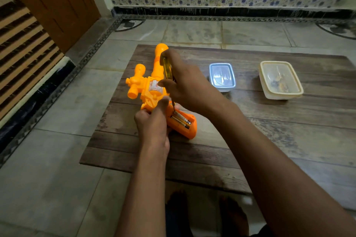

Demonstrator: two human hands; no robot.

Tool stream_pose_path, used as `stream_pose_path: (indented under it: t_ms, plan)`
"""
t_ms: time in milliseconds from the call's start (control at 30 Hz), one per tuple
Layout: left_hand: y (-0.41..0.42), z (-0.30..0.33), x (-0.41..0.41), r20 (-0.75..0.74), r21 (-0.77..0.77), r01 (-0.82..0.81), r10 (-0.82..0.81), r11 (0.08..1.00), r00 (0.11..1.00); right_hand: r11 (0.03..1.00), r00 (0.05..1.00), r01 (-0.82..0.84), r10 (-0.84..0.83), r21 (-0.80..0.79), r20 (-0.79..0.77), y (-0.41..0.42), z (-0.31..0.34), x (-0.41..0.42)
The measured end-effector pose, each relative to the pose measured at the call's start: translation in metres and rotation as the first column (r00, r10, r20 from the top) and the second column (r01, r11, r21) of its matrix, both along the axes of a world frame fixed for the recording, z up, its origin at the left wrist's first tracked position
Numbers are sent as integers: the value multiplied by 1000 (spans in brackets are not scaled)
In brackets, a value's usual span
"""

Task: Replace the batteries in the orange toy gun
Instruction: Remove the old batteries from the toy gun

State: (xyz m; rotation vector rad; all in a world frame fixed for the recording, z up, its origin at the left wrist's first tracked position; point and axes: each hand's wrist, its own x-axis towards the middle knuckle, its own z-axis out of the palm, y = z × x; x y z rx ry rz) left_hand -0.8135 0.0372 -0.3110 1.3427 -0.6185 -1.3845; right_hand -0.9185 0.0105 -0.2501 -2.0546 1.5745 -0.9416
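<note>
Left hand (152, 119) comes in from below, fingers curled round the orange toy gun (152, 86) at the root of its grip, thumb up against the body. Right hand (185, 84) reaches across from the right, fingers wrapped round a screwdriver (167, 69) with a translucent yellow handle – shaft angled down, tip at the top end of the open battery compartment (182, 122).

Screwdriver shaft mostly hidden behind the right hand; tip contact hard to make out. Right fingertips not visible.

Gun lies on the wooden board (250, 140), barrel pointing away, scope on the left side, label on the body. Batteries (181, 120) sit side by side in the grip – count unclear.
</note>
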Motion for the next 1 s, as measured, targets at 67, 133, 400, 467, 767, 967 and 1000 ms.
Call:
stream_pose_path:
  t_ms: [67,133,400,467,767,967,1000]
  plan:
    - [0,-1,-1,12,-10,6,-6,1000,1000,999,1000,-5,5,41,-16,-4,5,-1]
    - [0,1,-2,-7,0,13,-13,1000,1000,998,1000,-9,11,60,-22,-5,9,-4]
    - [-3,-2,0,-51,19,-27,28,999,998,999,969,43,-34,-30,245,10,6,-24]
    - [-3,-1,0,-63,14,-12,13,1000,998,1000,944,26,-21,-10,330,20,0,-31]
    - [-3,0,0,-76,8,19,-18,1000,997,993,921,113,-89,-44,379,42,-36,-33]
    - [-5,-4,1,-97,-2,12,-12,1000,995,987,988,155,-156,44,17,50,-28,-44]
    - [-5,-4,1,-113,1,10,-10,1000,994,985,989,141,-135,104,-57,52,-28,-45]
